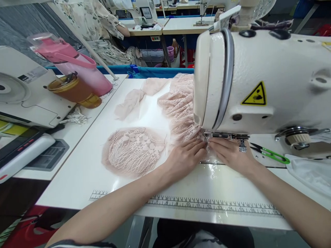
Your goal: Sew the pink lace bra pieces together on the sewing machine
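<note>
Pale pink lace fabric [181,110] lies gathered in folds beside the head of a white sewing machine [258,75]. My left hand [190,151] rests on the lace's near edge, left of the needle area, with its fingers stretched out flat. On the other side of the presser foot, my right hand [232,155] lies low with extended fingers, its fingertips close to the lace. The machine's metal parts [224,135] cover some of that hand. A separate oval lace piece [134,151] lies to the left, and a sheer pink strip [131,101] is behind it.
Green thread snips [274,155] lie right of my right hand, near white cloth [310,172]. A printed ruler [207,205] runs along the table's front. At left stand a pink bottle [77,65] and brown cup [74,91]. A co-worker's sleeve [111,20] shows behind.
</note>
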The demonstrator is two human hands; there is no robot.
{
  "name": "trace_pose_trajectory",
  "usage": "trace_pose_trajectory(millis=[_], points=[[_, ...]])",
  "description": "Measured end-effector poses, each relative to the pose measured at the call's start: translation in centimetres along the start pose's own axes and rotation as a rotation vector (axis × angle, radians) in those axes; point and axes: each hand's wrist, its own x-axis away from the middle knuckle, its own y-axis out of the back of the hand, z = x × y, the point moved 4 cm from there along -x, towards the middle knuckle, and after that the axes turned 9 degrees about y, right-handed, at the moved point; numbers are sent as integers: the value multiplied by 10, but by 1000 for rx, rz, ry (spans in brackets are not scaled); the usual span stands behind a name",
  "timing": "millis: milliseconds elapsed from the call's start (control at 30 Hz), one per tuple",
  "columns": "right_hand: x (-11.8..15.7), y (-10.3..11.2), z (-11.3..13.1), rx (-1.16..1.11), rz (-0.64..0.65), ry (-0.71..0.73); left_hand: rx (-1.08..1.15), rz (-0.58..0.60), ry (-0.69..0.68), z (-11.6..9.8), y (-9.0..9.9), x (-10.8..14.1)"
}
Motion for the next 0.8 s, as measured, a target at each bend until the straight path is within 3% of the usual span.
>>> trace_pose_trajectory(millis=[233,800], points=[[-6,-7,7,-59,100,22,9,-29,41,7,5,-2],[-7,-4,23,-20,29,93,24,60,99,12,-1,0]])
